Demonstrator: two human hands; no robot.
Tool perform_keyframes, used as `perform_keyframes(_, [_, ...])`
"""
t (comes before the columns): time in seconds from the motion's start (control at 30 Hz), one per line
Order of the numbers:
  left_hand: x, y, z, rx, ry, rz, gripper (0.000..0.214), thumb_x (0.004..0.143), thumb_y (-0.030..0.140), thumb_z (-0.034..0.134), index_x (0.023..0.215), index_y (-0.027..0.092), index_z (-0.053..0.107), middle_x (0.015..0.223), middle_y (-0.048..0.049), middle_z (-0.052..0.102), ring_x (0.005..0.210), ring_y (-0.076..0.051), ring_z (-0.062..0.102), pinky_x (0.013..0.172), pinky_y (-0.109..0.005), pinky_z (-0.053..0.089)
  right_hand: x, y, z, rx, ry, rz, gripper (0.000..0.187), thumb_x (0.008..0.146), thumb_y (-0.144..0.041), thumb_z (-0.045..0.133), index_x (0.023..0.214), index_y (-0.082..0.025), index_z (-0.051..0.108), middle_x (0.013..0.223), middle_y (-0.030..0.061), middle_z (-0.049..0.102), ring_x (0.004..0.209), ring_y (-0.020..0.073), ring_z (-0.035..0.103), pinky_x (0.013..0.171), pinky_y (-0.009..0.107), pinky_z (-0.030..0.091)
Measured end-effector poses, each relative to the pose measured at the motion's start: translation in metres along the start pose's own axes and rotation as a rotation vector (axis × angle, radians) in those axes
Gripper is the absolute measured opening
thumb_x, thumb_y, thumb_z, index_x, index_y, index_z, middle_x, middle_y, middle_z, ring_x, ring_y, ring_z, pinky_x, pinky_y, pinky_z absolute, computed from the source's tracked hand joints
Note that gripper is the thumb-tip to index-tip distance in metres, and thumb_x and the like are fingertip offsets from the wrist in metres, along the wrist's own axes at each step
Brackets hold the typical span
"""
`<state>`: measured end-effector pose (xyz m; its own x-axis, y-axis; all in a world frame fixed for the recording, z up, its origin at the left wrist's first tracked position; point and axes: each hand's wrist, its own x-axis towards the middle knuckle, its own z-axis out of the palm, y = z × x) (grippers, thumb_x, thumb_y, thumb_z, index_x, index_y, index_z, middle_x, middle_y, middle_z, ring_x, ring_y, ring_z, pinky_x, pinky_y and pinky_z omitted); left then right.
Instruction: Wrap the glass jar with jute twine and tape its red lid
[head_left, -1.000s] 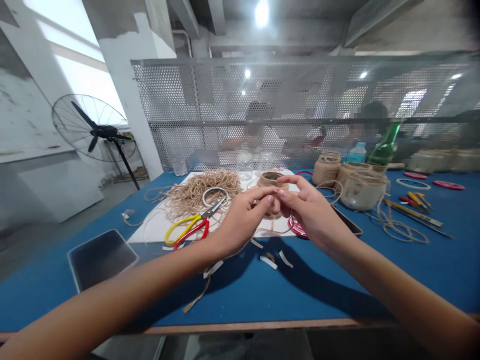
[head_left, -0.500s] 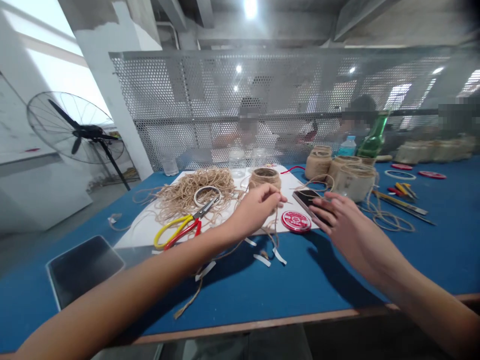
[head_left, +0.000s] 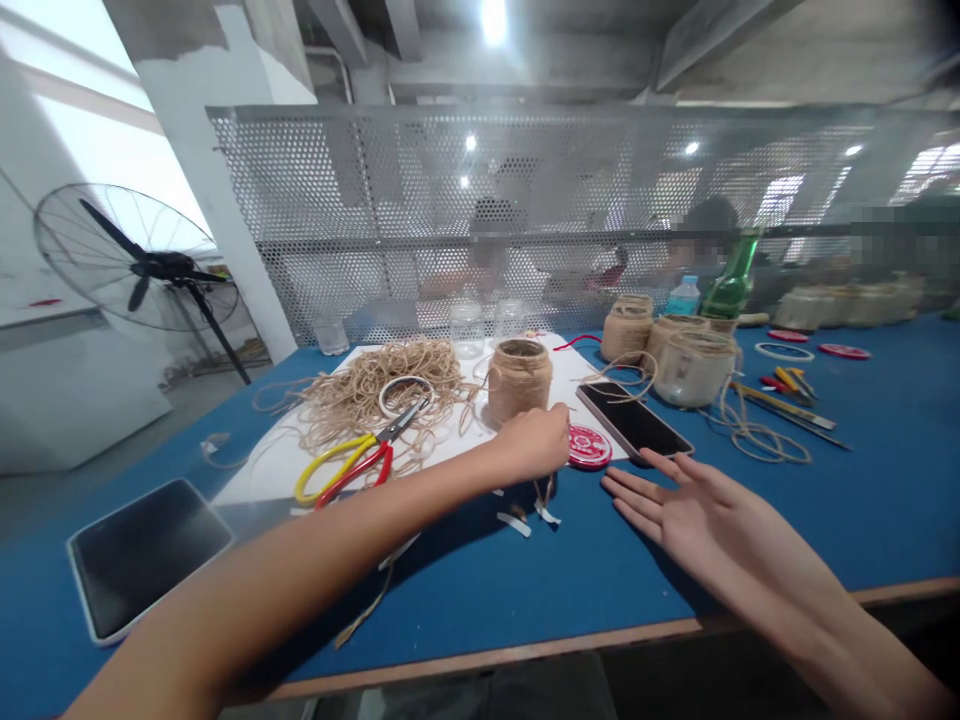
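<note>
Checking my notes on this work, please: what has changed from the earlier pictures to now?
The left hand and right hand let go of the twine-wrapped jar, which now stands on the white sheet. The right hand moved outward, open above the blue table. The red-handled scissors and loose twine stayed in place.

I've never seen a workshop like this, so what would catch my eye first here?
The twine-wrapped jar stands on a white sheet beside a loose heap of jute twine and yellow-and-red scissors. The left hand is just in front; the open right hand is near a black smartphone.
</note>
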<state>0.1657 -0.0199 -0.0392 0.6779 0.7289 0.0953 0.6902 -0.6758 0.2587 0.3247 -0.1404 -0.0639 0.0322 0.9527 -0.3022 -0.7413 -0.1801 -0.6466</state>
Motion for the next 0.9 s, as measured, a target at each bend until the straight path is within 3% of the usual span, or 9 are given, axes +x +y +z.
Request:
perform_keyframes(0.17, [0.008, 0.002, 0.002, 0.082, -0.026, 0.011, 0.031, 0.087, 0.032, 0.029, 0.101, 0.015, 0.05, 0.095, -0.0185, 0.063, 0.085, -0.029, 0.062, 0.067, -0.036, 0.046, -0.002, 0.001, 0.006, 0.013, 0.015, -0.011, 0.04, 0.079, -0.029, 0.054, 0.117, -0.024, 0.043, 0.127, 0.0164, 0.049, 0.109, 0.0267, 0.057, 0.088, 0.039, 0.05])
perform_keyframes(0.43, [0.01, -0.005, -0.001, 0.129, 0.024, 0.027, 0.034, 0.087, 0.03, 0.027, 0.098, 0.015, 0.055, 0.095, -0.0165, 0.064, 0.086, -0.028, 0.061, 0.072, -0.039, 0.045, -0.005, 0.004, 0.014, 0.033, 0.06, -0.033, 0.031, 0.077, -0.024, 0.055, 0.108, -0.023, 0.048, 0.121, 0.0153, 0.053, 0.109, 0.0245, 0.057, 0.084, 0.034, 0.053])
perform_keyframes(0.7, [0.013, -0.011, 0.0, 0.024, 0.048, 0.032, 0.03, 0.084, 0.027, 0.031, 0.093, 0.016, 0.057, 0.093, -0.0142, 0.065, 0.083, -0.026, 0.061, 0.07, -0.037, 0.046, 0.003, 0.005, 0.013, 0.06, 0.076, -0.066, 0.025, 0.078, -0.015, 0.05, 0.101, -0.021, 0.05, 0.113, 0.0135, 0.057, 0.104, 0.0207, 0.06, 0.082, 0.033, 0.054])
perform_keyframes(0.9, [0.017, -0.015, -0.001, -0.11, 0.093, 0.05, 0.027, 0.081, 0.023, 0.033, 0.087, 0.016, 0.058, 0.09, -0.009, 0.066, 0.082, -0.021, 0.06, 0.072, -0.032, 0.045, 0.02, 0.0, 0.017, -0.048, -0.002, -0.089, 0.025, 0.078, -0.013, 0.049, 0.102, -0.015, 0.056, 0.097, 0.0103, 0.064, 0.083, 0.0154, 0.064, 0.069, 0.024, 0.055])
